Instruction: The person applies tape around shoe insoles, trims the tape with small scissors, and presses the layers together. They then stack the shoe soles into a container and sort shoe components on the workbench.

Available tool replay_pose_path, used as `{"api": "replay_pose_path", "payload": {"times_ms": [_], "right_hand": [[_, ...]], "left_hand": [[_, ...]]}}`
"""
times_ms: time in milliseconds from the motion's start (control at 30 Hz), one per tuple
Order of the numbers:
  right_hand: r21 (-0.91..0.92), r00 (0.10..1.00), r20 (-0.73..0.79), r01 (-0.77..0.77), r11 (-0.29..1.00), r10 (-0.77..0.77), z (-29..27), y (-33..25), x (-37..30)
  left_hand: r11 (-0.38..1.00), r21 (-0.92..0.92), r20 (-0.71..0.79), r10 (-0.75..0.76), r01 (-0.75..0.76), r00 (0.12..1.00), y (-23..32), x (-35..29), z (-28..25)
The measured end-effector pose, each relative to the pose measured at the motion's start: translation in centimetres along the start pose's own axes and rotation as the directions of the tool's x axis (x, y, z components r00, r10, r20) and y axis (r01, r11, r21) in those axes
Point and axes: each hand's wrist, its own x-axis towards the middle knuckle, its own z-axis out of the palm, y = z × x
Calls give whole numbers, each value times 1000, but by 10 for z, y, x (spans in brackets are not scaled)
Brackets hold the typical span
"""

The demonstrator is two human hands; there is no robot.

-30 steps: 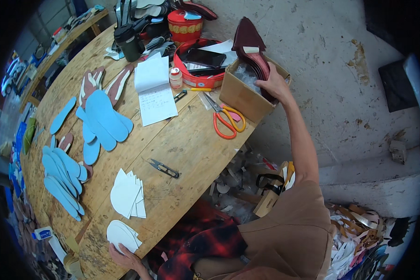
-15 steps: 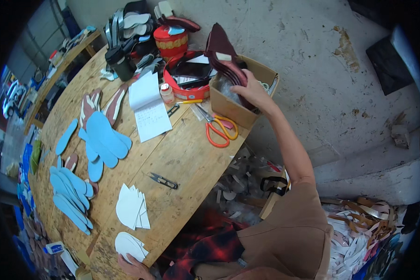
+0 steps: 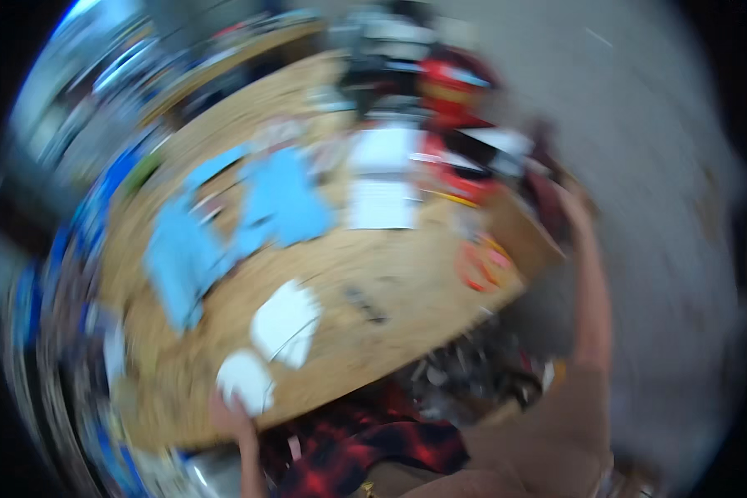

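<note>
The whole picture is smeared by motion. My left hand [image 3: 234,417] touches the lower edge of a small stack of white rounded cut pieces [image 3: 247,380] near the table's front edge. Its fingers are too blurred to read. Beyond it lies a second fan of white pieces [image 3: 287,319]. Far right, my right hand [image 3: 574,206] is closed around maroon leather shoe pieces [image 3: 546,195], which stand in an open cardboard box [image 3: 523,228]. Orange-handled scissors [image 3: 477,267] lie just in front of the box, and small dark thread snips [image 3: 365,305] lie mid-table.
Light blue insoles [image 3: 282,199] lie in piles on the wooden table [image 3: 407,290], with more blue insoles [image 3: 178,261] at left. An open notebook [image 3: 383,187] lies by a red tray [image 3: 465,184]. A red round tin [image 3: 452,87] stands behind. Scraps [image 3: 465,373] lie below the front edge.
The view has swung, so the table and its things appear farther right and level. My right hand stays at the box with the maroon pieces; my left stays at the white stack.
</note>
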Motion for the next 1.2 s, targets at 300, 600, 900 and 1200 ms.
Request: {"api": "replay_pose_path", "payload": {"times_ms": [300, 600, 900, 1200], "right_hand": [[686, 92, 727, -51, 726, -681, 267, -441, -279], [637, -85, 765, -53, 769, -639, 231, -484, -427], [652, 4, 687, -444, 614, -727, 209, -402, -565], [473, -771, 474, -184, 861, -426, 159, -406, -838]], "left_hand": [[998, -16, -131, -61, 60, 990, 32, 5, -6], [864, -498, -249, -218, 68, 944, 18, -10, -27], [350, -929, -268, -410, -121, 872, -18, -89, -209], [673, -715, -490, -677, 190, 550, -42, -241, -342]]}}
